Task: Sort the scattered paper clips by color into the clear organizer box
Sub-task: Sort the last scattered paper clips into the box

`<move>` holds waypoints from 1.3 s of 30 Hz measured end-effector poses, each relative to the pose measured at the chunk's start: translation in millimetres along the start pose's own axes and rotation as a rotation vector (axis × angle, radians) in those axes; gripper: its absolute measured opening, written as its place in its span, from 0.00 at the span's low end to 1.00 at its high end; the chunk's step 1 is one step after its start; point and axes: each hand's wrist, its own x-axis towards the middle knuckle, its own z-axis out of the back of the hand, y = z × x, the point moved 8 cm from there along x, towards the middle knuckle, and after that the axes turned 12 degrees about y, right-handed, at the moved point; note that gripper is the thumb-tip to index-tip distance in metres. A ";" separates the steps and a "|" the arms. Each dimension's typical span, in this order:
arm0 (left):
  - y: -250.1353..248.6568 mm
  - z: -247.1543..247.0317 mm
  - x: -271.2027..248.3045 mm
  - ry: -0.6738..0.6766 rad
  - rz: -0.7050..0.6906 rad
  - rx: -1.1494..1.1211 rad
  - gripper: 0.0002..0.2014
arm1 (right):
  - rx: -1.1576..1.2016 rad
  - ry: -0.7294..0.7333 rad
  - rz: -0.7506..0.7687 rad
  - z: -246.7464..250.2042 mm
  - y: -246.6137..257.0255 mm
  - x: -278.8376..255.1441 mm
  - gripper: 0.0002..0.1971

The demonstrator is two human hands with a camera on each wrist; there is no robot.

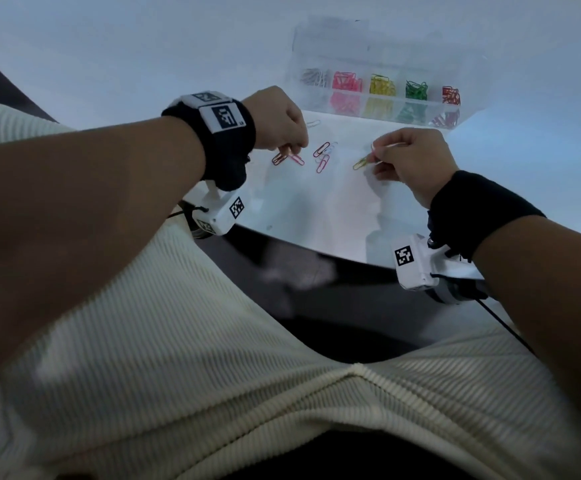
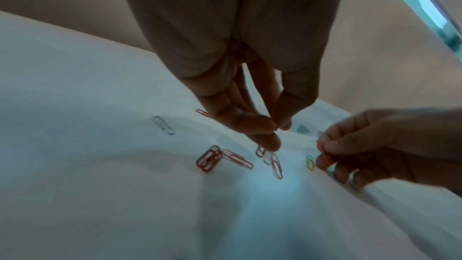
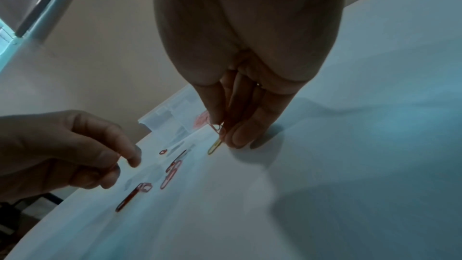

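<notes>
The clear organizer box (image 1: 382, 95) stands at the back right with its lid up; its compartments hold silver, pink, yellow, green and red clips. Loose on the table lie a red pair (image 1: 278, 158) (image 2: 208, 158), pink clips (image 1: 323, 164) (image 2: 237, 159) and a silver clip (image 2: 162, 128). My left hand (image 1: 290, 148) (image 2: 276, 128) hovers just over the red pair with thumb and fingertips drawn together; I see no clip between them. My right hand (image 1: 375, 156) (image 3: 221, 131) pinches red clips (image 2: 323, 153), its fingertips at a yellow clip (image 1: 360, 163) (image 3: 214, 146) on the table.
The white table (image 1: 143, 64) is round. Its near edge (image 1: 299, 244) runs just behind my wrists, with my cream ribbed clothing below it. Another silver clip (image 1: 313, 123) lies by the box's left front corner.
</notes>
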 end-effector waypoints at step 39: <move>-15.6 -18.2 4.9 0.131 0.160 0.115 0.13 | 0.251 0.288 -0.183 -28.2 55.3 -5.3 0.11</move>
